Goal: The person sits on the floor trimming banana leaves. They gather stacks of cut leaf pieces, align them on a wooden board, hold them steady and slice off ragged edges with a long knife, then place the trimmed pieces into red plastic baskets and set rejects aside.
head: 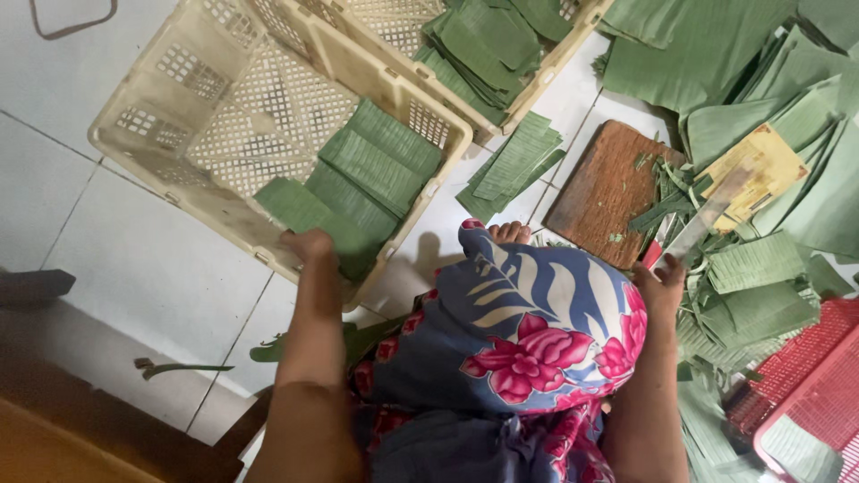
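White floor tiles carry a cream crate; left hand presses folded leaves under closed fingers, right hand seemingly grips a knife.

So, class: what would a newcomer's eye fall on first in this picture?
Green cut leaves everywhere at right, with neat stacks in the cream plastic crate at upper left. The left hand rests on those stacks. The right hand grips a knife beside a brown wooden board.

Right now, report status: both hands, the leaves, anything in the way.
Left hand on cut leaf stack in the cream crate. Right hand grips the knife by the board. Loose leaves crowd the right side.
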